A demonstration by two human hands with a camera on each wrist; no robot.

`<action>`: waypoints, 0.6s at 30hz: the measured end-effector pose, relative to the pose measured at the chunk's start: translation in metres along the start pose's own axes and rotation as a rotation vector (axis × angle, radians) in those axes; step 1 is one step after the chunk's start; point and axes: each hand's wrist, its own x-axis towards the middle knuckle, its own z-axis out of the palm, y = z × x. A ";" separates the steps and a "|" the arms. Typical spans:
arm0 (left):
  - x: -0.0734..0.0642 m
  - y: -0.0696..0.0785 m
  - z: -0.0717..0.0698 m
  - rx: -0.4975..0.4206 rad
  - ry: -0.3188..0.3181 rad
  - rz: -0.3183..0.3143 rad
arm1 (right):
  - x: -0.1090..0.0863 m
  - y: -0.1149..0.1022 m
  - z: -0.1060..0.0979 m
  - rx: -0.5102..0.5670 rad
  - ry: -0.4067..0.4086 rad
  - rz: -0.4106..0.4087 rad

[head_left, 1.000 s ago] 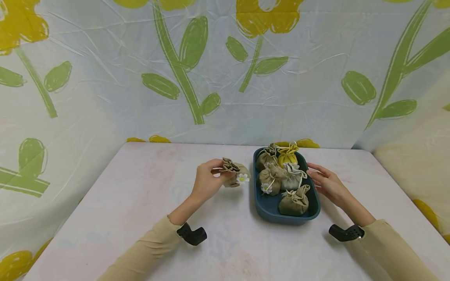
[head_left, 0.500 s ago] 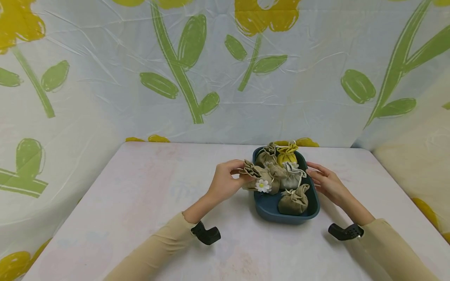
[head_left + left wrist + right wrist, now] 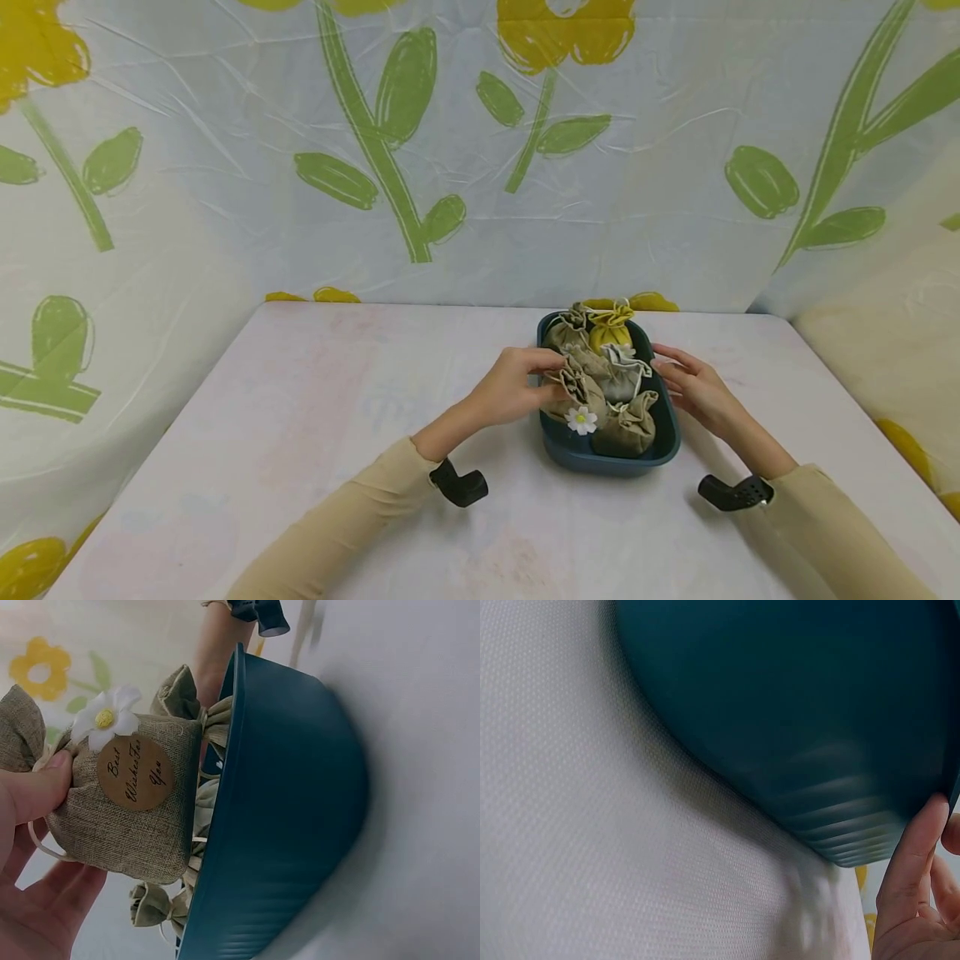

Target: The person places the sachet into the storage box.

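My left hand (image 3: pixel 516 388) pinches the gathered neck of a brown burlap drawstring pouch (image 3: pixel 135 825) between thumb and fingers. A white daisy (image 3: pixel 105 720) and a round "Best Wishes For You" tag decorate the pouch. It hangs over the left front part of a dark blue oval bin (image 3: pixel 592 467), close above its rim in the left wrist view. My right hand (image 3: pixel 697 390) touches the bin's right side, fingers extended, with the thumb (image 3: pixel 922 829) against the outer wall just below the rim.
Inside the bin sit several other pouches: a yellow one (image 3: pixel 611 333), a grey-white one (image 3: pixel 622 383), a darker brown one (image 3: pixel 626 429) at the front and more brown ones. The bin stands on a pale table (image 3: pixel 337 400), before a flower-printed cloth backdrop (image 3: pixel 600 217).
My left hand has carried the brown pouch rightward, from beside the bin to over its left front part. The right hand has stayed at the bin's right side.
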 end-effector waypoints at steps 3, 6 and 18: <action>0.003 -0.001 0.001 0.015 -0.033 -0.003 | 0.000 0.000 0.000 0.009 -0.001 0.002; 0.005 -0.003 0.001 0.029 -0.066 -0.011 | 0.000 0.000 0.000 0.008 -0.002 -0.001; 0.010 -0.004 0.001 0.017 -0.248 -0.039 | -0.002 -0.001 0.001 -0.011 -0.002 -0.008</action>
